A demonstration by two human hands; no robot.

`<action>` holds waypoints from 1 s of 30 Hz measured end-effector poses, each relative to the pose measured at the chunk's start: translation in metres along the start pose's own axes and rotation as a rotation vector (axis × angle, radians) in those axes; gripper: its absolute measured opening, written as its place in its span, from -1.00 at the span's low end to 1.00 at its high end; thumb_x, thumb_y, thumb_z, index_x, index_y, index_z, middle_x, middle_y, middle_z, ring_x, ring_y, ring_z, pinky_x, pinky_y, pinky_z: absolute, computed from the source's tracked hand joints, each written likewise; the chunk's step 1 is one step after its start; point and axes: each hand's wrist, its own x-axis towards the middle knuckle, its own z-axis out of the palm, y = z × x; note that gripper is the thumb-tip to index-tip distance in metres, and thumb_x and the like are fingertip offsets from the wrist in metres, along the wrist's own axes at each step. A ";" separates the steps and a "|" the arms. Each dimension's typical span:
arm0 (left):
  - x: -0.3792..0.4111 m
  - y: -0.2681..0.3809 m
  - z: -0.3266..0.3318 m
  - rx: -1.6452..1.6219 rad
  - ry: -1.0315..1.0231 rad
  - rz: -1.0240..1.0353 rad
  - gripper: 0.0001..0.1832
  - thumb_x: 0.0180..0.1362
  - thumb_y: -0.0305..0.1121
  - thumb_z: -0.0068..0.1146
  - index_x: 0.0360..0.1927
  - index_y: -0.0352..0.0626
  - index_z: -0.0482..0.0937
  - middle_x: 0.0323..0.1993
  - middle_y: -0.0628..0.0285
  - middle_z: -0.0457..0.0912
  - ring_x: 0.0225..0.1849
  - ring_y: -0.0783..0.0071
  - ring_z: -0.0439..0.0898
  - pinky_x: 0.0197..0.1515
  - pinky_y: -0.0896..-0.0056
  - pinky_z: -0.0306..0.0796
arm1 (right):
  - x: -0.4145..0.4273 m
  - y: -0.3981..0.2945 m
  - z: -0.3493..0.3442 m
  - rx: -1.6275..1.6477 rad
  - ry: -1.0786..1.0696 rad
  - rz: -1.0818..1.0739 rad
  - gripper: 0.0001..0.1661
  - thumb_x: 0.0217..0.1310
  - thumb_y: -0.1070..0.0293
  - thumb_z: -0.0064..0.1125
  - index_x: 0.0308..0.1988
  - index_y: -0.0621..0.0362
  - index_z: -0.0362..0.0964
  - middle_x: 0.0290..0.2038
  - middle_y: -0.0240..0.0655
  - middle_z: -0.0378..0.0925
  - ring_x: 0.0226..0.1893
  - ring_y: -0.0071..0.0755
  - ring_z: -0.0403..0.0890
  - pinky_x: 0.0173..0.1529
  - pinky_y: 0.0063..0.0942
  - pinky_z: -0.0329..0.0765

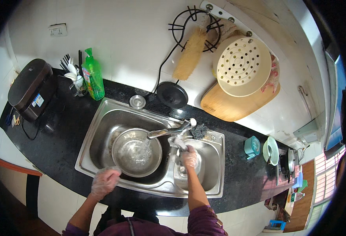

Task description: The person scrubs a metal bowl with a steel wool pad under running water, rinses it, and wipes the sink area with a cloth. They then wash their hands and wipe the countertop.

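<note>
My left hand (106, 180), in a clear plastic glove, hovers at the front left rim of the double-bowl steel sink (83, 160). Its fingers look curled together, with nothing visible in them. In the larger bowl, water runs from the faucet (164, 133) into a round metal basin (117, 160) that holds some water. My right hand (189, 157), also gloved, reaches over the smaller bowl (213, 177). It has its fingers on a grey-white cloth (177, 143) beside the faucet base; the grip is partly hidden. A dark scouring pad (199, 131) lies just behind.
Behind the sink stand a green soap bottle (94, 78), a sink strainer (137, 101) and a black round lid (172, 95). A wooden board (238, 107) and a cream colander (244, 67) are against the wall. A teal container (252, 146) and green basket (270, 150) sit right.
</note>
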 end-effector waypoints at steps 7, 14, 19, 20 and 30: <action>0.103 0.048 0.135 -0.621 -0.591 -0.010 -0.56 0.04 -0.35 -0.18 0.05 -0.06 0.14 -0.38 0.25 0.10 -0.72 0.63 0.29 -0.75 0.67 0.19 | -0.034 0.040 -0.062 1.031 -0.146 0.442 -0.48 -0.07 0.32 0.05 -0.02 0.16 0.23 -0.21 -0.31 0.40 -0.18 -0.44 0.38 -0.09 -0.49 0.31; 0.245 0.097 0.275 0.443 -0.490 -0.015 -0.27 -0.09 -0.50 -0.22 0.21 0.12 -0.14 0.21 -0.13 -0.27 -0.14 0.08 0.44 -0.31 0.32 0.41 | -0.086 0.053 -0.131 1.151 -0.054 0.588 -0.53 -0.08 0.44 0.04 -0.06 0.16 0.24 -0.21 -0.30 0.40 -0.20 -0.40 0.42 -0.12 -0.45 0.38; 0.267 0.043 0.333 0.672 -0.470 -0.041 -0.44 0.03 -0.31 -0.26 0.17 0.03 -0.02 0.13 -0.12 0.03 -0.09 0.02 0.41 -0.19 0.16 0.38 | -0.098 0.109 -0.153 1.200 -0.023 0.576 -0.55 -0.07 0.48 -0.09 -0.06 0.21 0.22 -0.21 -0.26 0.42 -0.24 -0.33 0.46 -0.13 -0.43 0.41; 0.262 0.039 0.337 0.618 -0.479 -0.022 -0.48 0.03 -0.30 -0.26 0.13 0.02 0.04 0.09 -0.10 0.09 -0.16 0.04 0.44 -0.23 0.14 0.38 | -0.094 0.115 -0.156 1.207 -0.019 0.569 -0.55 -0.07 0.49 -0.11 -0.06 0.22 0.21 -0.21 -0.25 0.42 -0.24 -0.32 0.46 -0.12 -0.42 0.42; 0.101 0.046 0.240 0.505 -0.441 0.055 -0.33 -0.15 -0.16 0.09 0.10 0.11 0.13 -0.05 0.03 0.13 -0.38 0.13 0.48 -0.41 0.16 0.43 | 0.052 0.054 -0.085 0.541 0.040 -0.164 -0.52 -0.02 0.47 -0.05 0.00 0.20 0.20 -0.17 -0.21 0.41 -0.21 -0.32 0.42 -0.11 -0.44 0.34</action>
